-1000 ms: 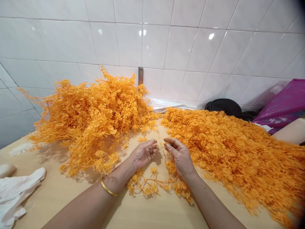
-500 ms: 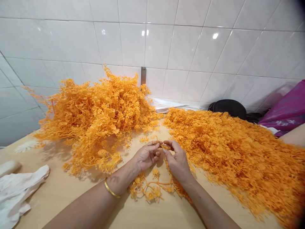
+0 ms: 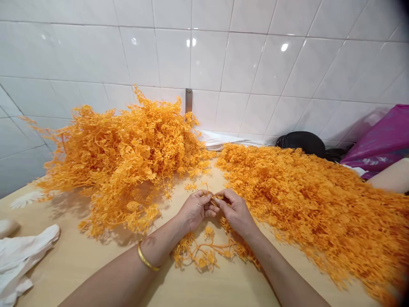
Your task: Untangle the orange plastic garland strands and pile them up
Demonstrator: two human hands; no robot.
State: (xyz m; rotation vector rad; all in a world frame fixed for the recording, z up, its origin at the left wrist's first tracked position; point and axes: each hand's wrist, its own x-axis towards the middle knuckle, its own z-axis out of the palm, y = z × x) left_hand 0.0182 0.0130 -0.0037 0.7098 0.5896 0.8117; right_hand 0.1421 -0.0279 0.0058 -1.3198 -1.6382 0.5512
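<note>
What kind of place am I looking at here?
Probably a small handwork shop: a left heap and right heap of orange plastic sprigs on a wooden table by a tiled wall.

Head-worn camera, looking forward and down across the table (image 3: 79, 260).

It rides close above the person's forearms and faces the tiled wall (image 3: 243, 59). The left hand (image 3: 193, 209) and right hand (image 3: 236, 213), meeting on an orange sprig (image 3: 210, 198), sit near mid-frame, with orange heaps (image 3: 121, 149) spreading to both sides.
</note>
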